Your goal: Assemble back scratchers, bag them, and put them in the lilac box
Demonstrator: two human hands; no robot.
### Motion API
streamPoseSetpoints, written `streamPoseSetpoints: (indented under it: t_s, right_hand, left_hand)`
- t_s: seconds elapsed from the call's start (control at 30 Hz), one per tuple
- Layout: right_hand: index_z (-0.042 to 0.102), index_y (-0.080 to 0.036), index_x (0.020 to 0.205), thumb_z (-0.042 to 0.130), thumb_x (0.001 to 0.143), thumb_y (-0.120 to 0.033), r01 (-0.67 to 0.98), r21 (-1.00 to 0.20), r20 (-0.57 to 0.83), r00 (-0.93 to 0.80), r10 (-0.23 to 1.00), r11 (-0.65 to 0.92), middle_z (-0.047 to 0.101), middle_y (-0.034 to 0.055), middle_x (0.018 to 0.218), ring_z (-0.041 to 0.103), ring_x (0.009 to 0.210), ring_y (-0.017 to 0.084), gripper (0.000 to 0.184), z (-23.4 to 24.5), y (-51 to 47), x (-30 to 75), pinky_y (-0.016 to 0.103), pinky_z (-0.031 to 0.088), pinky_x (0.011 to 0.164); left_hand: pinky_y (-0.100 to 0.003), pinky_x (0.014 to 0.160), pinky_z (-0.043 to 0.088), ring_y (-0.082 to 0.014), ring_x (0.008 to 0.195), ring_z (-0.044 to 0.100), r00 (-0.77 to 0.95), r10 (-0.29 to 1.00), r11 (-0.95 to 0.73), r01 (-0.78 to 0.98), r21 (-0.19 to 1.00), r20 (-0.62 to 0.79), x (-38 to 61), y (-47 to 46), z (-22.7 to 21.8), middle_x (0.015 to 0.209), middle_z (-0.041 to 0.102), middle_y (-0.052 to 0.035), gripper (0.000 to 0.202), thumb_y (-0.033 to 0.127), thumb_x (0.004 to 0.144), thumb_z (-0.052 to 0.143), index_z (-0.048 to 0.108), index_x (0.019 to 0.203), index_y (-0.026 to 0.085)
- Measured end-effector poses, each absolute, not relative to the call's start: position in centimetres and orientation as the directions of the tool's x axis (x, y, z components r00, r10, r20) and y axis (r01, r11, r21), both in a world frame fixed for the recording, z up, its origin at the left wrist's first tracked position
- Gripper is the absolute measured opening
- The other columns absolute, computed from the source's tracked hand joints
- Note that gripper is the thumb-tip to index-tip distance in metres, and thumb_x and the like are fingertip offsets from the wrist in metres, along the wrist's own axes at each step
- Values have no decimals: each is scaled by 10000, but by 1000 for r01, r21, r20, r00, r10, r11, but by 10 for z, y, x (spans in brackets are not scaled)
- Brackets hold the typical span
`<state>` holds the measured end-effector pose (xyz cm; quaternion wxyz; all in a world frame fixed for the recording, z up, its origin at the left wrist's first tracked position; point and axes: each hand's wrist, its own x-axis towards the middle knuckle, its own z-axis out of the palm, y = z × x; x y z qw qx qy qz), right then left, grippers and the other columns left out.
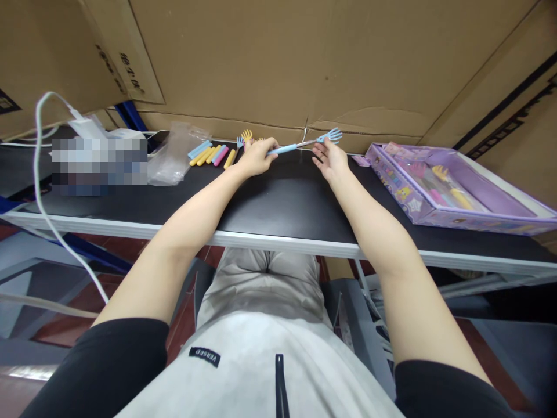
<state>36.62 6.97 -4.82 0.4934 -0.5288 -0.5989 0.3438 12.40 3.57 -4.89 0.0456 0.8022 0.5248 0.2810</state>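
Note:
A light blue back scratcher point(285, 149) with a thin metal rod and a claw-shaped head is held level just above the black tabletop. My left hand point(260, 157) is closed around the end of its blue handle. At the other end, my right hand point(331, 161) pinches the base of the claw head point(333, 136) between thumb and finger, its other fingers loosely curled. Just left of my left hand lie several loose handles in blue, yellow and pink, among them a yellow handle point(201, 155). A yellow claw head point(246, 136) sticks up behind that hand, partly hidden by it.
A purple display box point(491, 219) at the right holds bagged scratchers. Clear plastic bags point(172, 162) lie on the left, beside a blurred-out item point(100, 162). A white cable point(41, 191) hangs over the table edge. Cardboard point(270, 64) stands along the back.

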Motion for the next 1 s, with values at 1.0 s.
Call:
streamPoseSetpoints:
  t_s: [1.0]
  right_hand:
    - [670, -270, 1096, 776, 1025, -539, 101, -993, 70, 45, 997, 65, 821, 27, 1139, 787, 993, 164, 298, -42, 31, 327, 348, 630, 934]
  left_hand:
    - [-571, 1257, 336, -356, 1348, 659, 310, 831, -482, 815, 321, 461, 117, 39, -47, 1290, 793, -141, 298, 283, 1018, 569, 745, 1250, 220]
